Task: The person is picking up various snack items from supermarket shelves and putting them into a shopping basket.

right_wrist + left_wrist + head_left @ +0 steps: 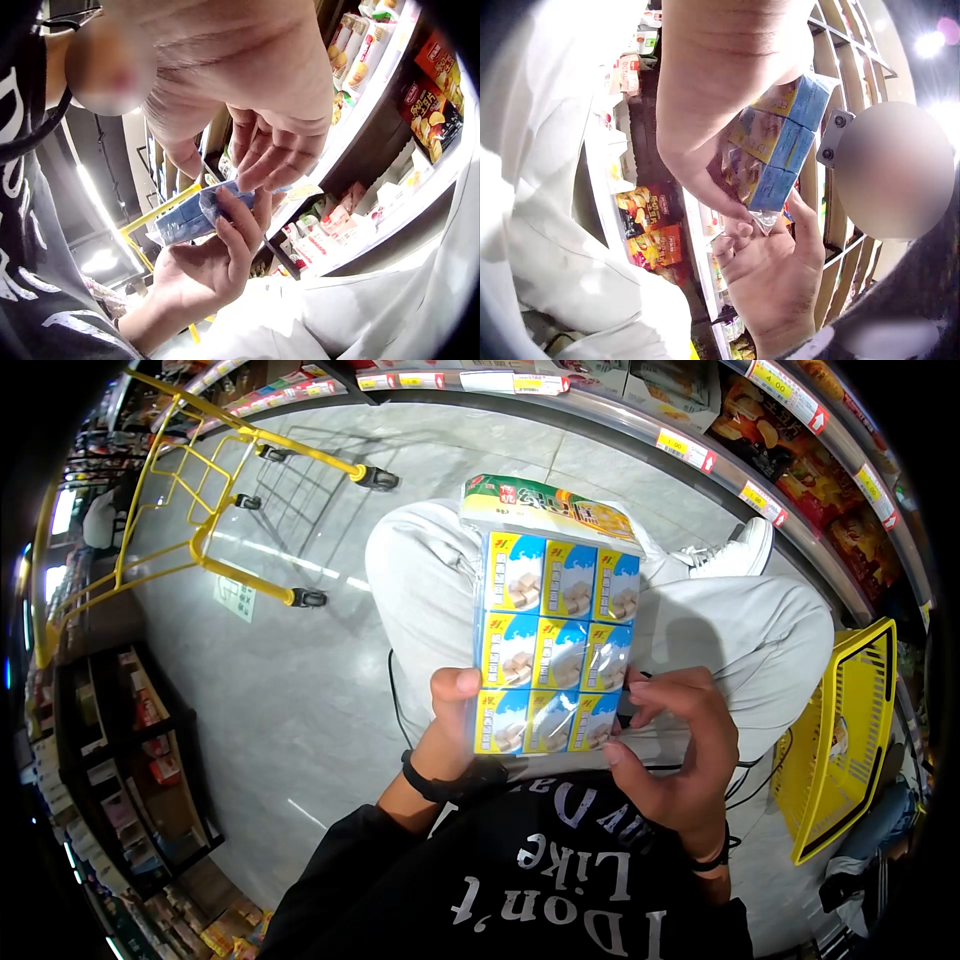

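A clear-wrapped pack of small boxes (560, 650), blue, yellow and white with pictures of pale cubes, is held up over the person's lap. A green and yellow printed panel (550, 510) tops its far end. My left hand (452, 715) grips the pack's left side, thumb on the front edge; its fingers curl round behind, as the right wrist view shows. Beside the lower right edge is my right hand (690, 745), fingers loosely bent, thumb and forefinger apart, fingertips right at the wrap. In the left wrist view, a pointed end of clear film (765, 220) sticks out near the right hand's fingers.
A yellow wheeled cart frame (210, 530) stands at the upper left, and a yellow basket (840, 740) at the right. Shelves with snack bags (790, 450) curve along the top right. A dark display rack (130, 760) stands left on the grey floor (290, 690).
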`<control>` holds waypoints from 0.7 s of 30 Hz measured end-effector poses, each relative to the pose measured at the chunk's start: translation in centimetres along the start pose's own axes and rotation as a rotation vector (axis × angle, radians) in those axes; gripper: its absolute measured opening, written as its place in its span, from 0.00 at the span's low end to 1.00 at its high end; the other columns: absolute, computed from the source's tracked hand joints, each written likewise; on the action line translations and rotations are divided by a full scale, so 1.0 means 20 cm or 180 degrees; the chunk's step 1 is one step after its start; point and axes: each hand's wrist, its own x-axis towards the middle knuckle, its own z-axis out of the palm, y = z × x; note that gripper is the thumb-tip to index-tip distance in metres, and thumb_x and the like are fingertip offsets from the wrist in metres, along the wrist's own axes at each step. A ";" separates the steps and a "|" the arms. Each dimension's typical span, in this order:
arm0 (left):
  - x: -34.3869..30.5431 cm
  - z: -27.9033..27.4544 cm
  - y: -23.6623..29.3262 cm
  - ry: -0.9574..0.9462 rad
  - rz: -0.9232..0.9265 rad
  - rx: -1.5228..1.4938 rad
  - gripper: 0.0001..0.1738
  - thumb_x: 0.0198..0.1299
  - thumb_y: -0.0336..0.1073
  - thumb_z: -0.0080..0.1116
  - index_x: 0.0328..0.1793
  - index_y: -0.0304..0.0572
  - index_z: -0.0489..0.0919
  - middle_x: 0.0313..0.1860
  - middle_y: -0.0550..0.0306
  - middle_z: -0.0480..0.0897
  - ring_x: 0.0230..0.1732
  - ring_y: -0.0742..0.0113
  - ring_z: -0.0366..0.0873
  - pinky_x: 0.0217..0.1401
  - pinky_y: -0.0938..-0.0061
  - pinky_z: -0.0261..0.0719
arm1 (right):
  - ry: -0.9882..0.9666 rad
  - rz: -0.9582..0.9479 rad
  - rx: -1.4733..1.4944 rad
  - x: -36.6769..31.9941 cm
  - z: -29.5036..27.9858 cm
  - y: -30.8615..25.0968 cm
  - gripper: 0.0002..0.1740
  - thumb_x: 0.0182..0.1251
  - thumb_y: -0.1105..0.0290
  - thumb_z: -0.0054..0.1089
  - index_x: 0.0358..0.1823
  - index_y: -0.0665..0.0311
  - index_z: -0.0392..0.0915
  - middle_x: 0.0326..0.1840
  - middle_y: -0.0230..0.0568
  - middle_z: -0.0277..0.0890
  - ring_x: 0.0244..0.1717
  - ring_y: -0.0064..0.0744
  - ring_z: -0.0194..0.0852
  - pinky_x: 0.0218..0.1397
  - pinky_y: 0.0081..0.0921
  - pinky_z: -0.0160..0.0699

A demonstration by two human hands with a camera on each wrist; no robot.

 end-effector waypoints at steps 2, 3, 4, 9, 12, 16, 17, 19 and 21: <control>0.00 -0.01 0.00 -0.0246 -0.0035 -0.0185 0.57 0.42 0.52 0.64 0.79 0.33 0.60 0.71 0.33 0.71 0.67 0.40 0.73 0.70 0.48 0.69 | 0.0028 -0.0034 0.0026 0.00 0.01 0.01 0.26 0.45 0.78 0.76 0.49 0.68 0.79 0.41 0.41 0.76 0.35 0.27 0.76 0.50 0.28 0.83; 0.01 -0.01 0.00 -0.0499 -0.0070 -0.0372 0.59 0.42 0.52 0.66 0.81 0.33 0.58 0.74 0.32 0.67 0.72 0.37 0.68 0.76 0.47 0.62 | 0.0056 -0.0071 0.0048 0.00 0.01 0.01 0.26 0.45 0.79 0.76 0.49 0.68 0.79 0.41 0.41 0.77 0.35 0.27 0.76 0.48 0.27 0.83; 0.01 -0.01 0.00 -0.0527 -0.0083 -0.0318 0.59 0.40 0.52 0.66 0.81 0.33 0.58 0.74 0.32 0.67 0.71 0.37 0.68 0.75 0.48 0.62 | 0.0058 -0.0069 0.0050 -0.01 0.01 0.01 0.26 0.45 0.79 0.76 0.49 0.68 0.79 0.41 0.41 0.77 0.35 0.27 0.76 0.48 0.27 0.83; -0.03 0.02 0.01 0.0505 -0.0142 0.0830 0.58 0.40 0.52 0.63 0.79 0.33 0.60 0.72 0.34 0.70 0.67 0.40 0.73 0.70 0.50 0.69 | 0.0053 -0.0024 0.0048 -0.01 0.01 0.02 0.25 0.46 0.80 0.76 0.48 0.67 0.79 0.41 0.41 0.78 0.34 0.27 0.75 0.43 0.24 0.81; -0.02 0.02 0.00 0.0059 -0.0032 0.0252 0.55 0.41 0.51 0.61 0.78 0.33 0.61 0.70 0.34 0.73 0.63 0.41 0.77 0.66 0.52 0.75 | 0.0074 -0.0012 0.0033 -0.01 0.01 0.02 0.25 0.46 0.80 0.75 0.49 0.67 0.79 0.42 0.41 0.78 0.34 0.26 0.75 0.40 0.23 0.79; -0.01 -0.01 0.01 -0.0498 -0.0141 -0.0279 0.60 0.39 0.53 0.66 0.81 0.34 0.58 0.75 0.34 0.67 0.71 0.39 0.68 0.75 0.50 0.62 | 0.0071 -0.0007 -0.0005 -0.01 0.01 0.03 0.25 0.47 0.80 0.75 0.49 0.66 0.79 0.42 0.41 0.78 0.34 0.26 0.75 0.38 0.22 0.77; -0.01 -0.01 0.01 -0.0496 -0.0142 -0.0280 0.60 0.39 0.53 0.66 0.81 0.34 0.58 0.75 0.34 0.67 0.71 0.39 0.68 0.75 0.50 0.62 | 0.0082 0.0013 0.0004 -0.02 0.02 0.03 0.25 0.47 0.81 0.75 0.49 0.66 0.79 0.42 0.41 0.78 0.34 0.26 0.75 0.38 0.22 0.77; -0.01 0.01 0.00 -0.0434 -0.0105 -0.0347 0.60 0.40 0.53 0.66 0.81 0.34 0.58 0.75 0.34 0.67 0.71 0.39 0.69 0.75 0.50 0.62 | 0.0093 0.0036 0.0015 -0.02 0.02 0.03 0.25 0.47 0.81 0.75 0.50 0.66 0.79 0.42 0.41 0.78 0.34 0.25 0.75 0.37 0.21 0.77; -0.02 0.02 0.00 -0.0222 -0.0078 -0.0166 0.58 0.40 0.52 0.64 0.80 0.34 0.59 0.72 0.35 0.70 0.67 0.41 0.73 0.71 0.52 0.68 | 0.0087 0.0044 -0.0019 -0.02 0.02 0.03 0.24 0.48 0.81 0.75 0.50 0.66 0.79 0.43 0.40 0.79 0.34 0.26 0.75 0.37 0.21 0.77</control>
